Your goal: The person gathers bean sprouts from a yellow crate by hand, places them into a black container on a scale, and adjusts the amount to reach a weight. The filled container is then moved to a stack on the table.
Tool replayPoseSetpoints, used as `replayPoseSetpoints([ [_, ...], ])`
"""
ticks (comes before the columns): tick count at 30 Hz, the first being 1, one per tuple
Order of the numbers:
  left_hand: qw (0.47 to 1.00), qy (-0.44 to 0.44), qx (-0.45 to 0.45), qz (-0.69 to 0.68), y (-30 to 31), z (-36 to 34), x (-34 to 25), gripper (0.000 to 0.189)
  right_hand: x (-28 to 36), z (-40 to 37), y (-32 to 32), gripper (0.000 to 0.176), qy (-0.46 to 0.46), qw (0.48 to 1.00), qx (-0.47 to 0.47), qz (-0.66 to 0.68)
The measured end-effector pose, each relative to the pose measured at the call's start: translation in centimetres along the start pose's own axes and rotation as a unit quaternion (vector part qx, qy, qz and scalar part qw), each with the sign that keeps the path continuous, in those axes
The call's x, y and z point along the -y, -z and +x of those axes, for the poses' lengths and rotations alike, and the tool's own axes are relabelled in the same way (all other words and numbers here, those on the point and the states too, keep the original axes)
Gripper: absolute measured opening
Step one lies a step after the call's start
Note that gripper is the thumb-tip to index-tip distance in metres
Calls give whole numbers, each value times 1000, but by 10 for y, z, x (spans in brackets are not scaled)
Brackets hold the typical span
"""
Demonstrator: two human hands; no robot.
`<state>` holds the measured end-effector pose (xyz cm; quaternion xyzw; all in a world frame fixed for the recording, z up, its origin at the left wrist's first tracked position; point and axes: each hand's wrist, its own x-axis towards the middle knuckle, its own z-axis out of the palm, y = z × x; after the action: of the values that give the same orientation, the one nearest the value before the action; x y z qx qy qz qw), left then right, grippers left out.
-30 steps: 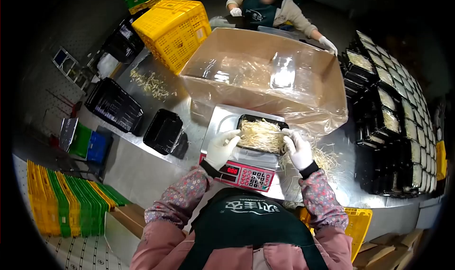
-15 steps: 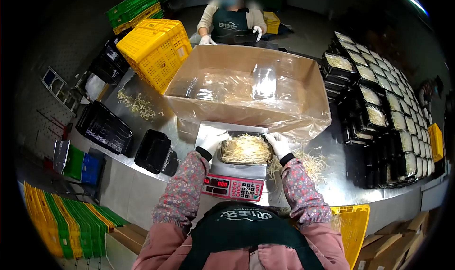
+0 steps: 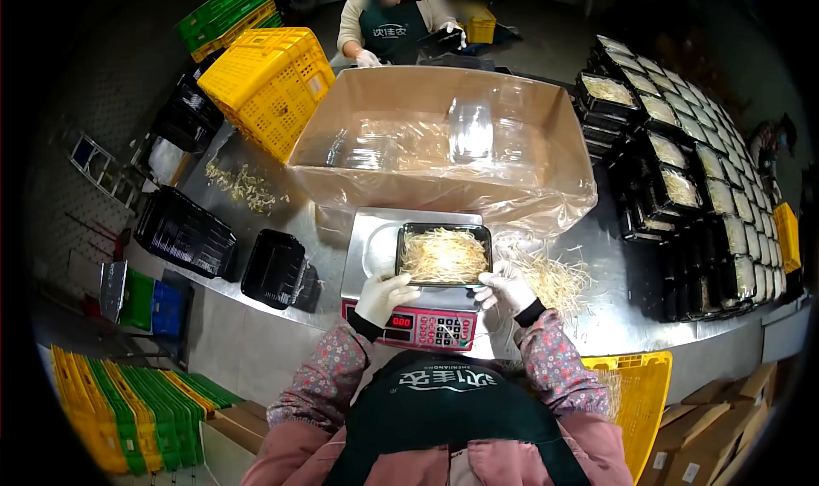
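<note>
A black plastic tray (image 3: 401,245) filled with pale bean sprouts (image 3: 445,254) is over the steel plate of a red-fronted digital scale (image 3: 367,223). My gloved left hand (image 3: 386,297) grips the tray's near left corner, fingertips at the rim. At the near right corner, my gloved right hand (image 3: 508,288) pinches the rim with bent fingers. The scale's red display (image 3: 401,322) lies just beside my left hand and shows zeros. Loose sprouts (image 3: 554,281) are heaped right of the scale, close to my right hand.
A large lined cardboard box (image 3: 444,188) holding clear plastic lids stands behind the scale. Empty black trays (image 3: 271,269) lie left, near a yellow crate (image 3: 264,85). Filled trays (image 3: 682,188) are stacked high at right. A gloved co-worker (image 3: 392,26) stands across the table.
Both hands have shifted from the tray's upper sides toward its near corners. The tray appears slightly higher in view. The co-worker now holds a dark tray-like item.
</note>
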<state>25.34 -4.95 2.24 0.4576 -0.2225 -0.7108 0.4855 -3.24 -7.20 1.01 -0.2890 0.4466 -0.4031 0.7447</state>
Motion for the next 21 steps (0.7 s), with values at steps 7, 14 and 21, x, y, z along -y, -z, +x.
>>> replayPoseSetpoints([
  [7, 995, -87, 7, 38, -28, 7, -10, 15, 6, -29, 1, 24, 119, 992, -11, -48],
  [14, 961, -87, 106, 241, -79, 7, -10, 12, 63, -63, 49, 35, 282, 874, 5, -396],
  [21, 969, -109, 169, 141, -114, 15, 11, 40, 91, -82, 113, 18, 280, 938, -119, -165],
])
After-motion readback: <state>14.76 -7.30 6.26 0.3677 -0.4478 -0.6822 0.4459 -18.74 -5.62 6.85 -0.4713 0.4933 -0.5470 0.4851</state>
